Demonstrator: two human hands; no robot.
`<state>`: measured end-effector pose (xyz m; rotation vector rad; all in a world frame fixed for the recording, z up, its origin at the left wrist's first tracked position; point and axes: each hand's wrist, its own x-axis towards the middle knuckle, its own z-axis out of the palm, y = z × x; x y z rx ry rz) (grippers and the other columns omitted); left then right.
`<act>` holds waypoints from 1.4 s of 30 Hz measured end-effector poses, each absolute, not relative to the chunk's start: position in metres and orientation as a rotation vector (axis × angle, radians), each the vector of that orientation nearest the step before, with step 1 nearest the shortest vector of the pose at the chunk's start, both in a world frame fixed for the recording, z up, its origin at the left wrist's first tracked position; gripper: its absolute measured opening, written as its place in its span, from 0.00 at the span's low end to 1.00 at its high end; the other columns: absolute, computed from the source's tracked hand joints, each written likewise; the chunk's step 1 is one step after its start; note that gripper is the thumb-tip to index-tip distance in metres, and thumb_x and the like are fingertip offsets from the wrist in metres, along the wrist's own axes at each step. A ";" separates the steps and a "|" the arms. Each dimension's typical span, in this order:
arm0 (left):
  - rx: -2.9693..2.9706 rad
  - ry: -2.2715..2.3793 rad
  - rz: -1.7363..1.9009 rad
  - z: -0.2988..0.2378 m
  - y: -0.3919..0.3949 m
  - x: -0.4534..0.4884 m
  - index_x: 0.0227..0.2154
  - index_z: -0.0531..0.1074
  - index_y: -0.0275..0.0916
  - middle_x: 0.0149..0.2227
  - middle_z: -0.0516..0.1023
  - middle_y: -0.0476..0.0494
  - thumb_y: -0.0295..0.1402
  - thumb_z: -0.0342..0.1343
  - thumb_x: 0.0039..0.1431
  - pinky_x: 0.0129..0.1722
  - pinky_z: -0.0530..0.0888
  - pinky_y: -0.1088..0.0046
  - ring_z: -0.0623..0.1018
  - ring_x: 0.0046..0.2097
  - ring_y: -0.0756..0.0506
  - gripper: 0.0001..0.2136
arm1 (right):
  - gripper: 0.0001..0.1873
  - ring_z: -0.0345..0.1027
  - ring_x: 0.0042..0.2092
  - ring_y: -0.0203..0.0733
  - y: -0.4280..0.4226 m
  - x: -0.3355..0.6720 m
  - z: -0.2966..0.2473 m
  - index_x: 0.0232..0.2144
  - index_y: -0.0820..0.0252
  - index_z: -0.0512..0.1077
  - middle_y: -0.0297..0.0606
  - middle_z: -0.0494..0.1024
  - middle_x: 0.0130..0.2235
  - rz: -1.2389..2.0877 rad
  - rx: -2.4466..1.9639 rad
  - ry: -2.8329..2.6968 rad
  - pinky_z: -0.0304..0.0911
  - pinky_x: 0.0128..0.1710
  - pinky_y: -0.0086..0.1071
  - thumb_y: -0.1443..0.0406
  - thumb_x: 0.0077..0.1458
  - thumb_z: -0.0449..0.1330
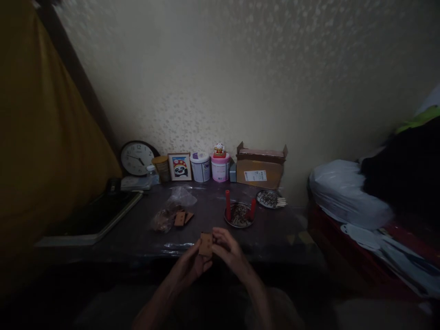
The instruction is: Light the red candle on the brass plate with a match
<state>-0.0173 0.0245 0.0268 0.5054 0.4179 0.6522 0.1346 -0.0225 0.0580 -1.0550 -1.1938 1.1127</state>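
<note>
A small brown matchbox (206, 244) is held upright between my hands, just in front of the table's near edge. My left hand (191, 264) grips its left side from below, fingers curled behind it. At its right edge, the thumb and fingers of my right hand (227, 246) close on the box. More brown matchboxes (179, 218) lie on the dark table (206, 200), beside a crumpled clear plastic bag (165, 220). To the right, a round metal plate (239, 225) holds dark bits and two upright red candles (228, 205).
A second speckled plate (267, 199) has pale thin sticks (281, 201) at its right rim. Along the wall stand a clock (137, 158), panda picture (180, 167), two tubs (200, 168) and an open carton (259, 169). A white plastic bag (343, 192) sits at right.
</note>
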 end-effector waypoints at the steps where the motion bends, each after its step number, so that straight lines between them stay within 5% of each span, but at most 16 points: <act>1: 0.507 0.433 0.627 0.027 0.024 -0.018 0.38 0.74 0.35 0.33 0.81 0.43 0.36 0.50 0.60 0.35 0.72 0.74 0.79 0.34 0.50 0.12 | 0.18 0.68 0.47 0.43 -0.020 0.137 0.056 0.44 0.56 0.68 0.38 0.75 0.44 1.102 -1.075 -1.156 0.61 0.47 0.37 0.61 0.48 0.61; 6: 0.550 0.436 0.533 0.024 0.021 -0.019 0.38 0.74 0.35 0.31 0.81 0.41 0.38 0.50 0.59 0.32 0.71 0.74 0.78 0.32 0.49 0.13 | 0.11 0.69 0.37 0.41 -0.011 0.143 0.045 0.30 0.59 0.73 0.34 0.74 0.32 1.048 -1.145 -1.048 0.63 0.39 0.34 0.59 0.45 0.62; 16: 0.594 0.449 0.457 0.020 0.022 -0.021 0.40 0.74 0.34 0.32 0.80 0.41 0.40 0.50 0.58 0.31 0.70 0.75 0.77 0.30 0.50 0.16 | 0.09 0.66 0.28 0.36 -0.009 0.144 0.044 0.26 0.60 0.72 0.31 0.73 0.25 1.056 -1.198 -1.025 0.63 0.31 0.29 0.60 0.41 0.62; 31: 0.685 0.479 0.422 0.029 0.023 -0.025 0.42 0.72 0.34 0.33 0.80 0.38 0.38 0.49 0.59 0.35 0.71 0.71 0.78 0.33 0.47 0.14 | 0.06 0.68 0.33 0.39 -0.006 0.151 0.036 0.27 0.60 0.72 0.33 0.74 0.28 0.913 -1.278 -1.171 0.62 0.36 0.32 0.63 0.44 0.58; 42: 0.901 0.605 0.653 0.026 0.028 -0.020 0.43 0.70 0.33 0.29 0.81 0.36 0.33 0.53 0.53 0.17 0.62 0.79 0.71 0.19 0.52 0.15 | 0.09 0.70 0.33 0.39 -0.016 0.150 0.047 0.28 0.59 0.73 0.33 0.76 0.29 0.786 -1.401 -1.520 0.61 0.34 0.30 0.62 0.53 0.54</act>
